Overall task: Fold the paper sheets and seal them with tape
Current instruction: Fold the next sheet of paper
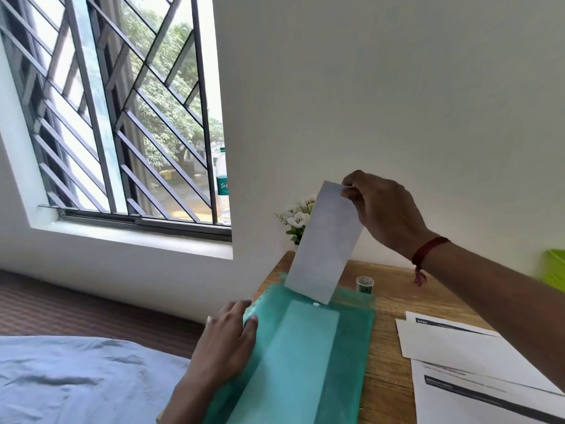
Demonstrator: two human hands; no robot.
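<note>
**Folded strip held over the green folder**

Nearest, at lower left: a rumpled blue bedsheet (76,377). Just beside it, holds down a translucent green folder (351,347) on the wooden table (388,362) with the left hand (226,341), palm down on the folder's left edge, fingers straight and slightly apart, curled round nothing. Through the plastic, a pale rectangle (293,356) of paper lying lengthwise inside. To the right on the table, apart from the folder: printed sheets (477,356), overlapping, flat and unfolded, with dark bars across them.

Farther out, pinches a folded paper strip (324,243) by its upper corner with the right hand (382,209), thumb and fingertips clamped together on the paper, a red thread (428,252) round the wrist. Hangs tilted, lower end at the folder's far edge, next to the white snap button (316,304); cannot tell whether that end sits inside the opening. Just behind the folder: a small roll of clear tape (364,284) on the table. Beyond, against the white wall: white flowers (298,218), partly hidden by the strip, and a green basket (555,270) at the right edge. Farthest, at the right end of the barred window (122,117): a plastic water bottle (221,179).
</note>
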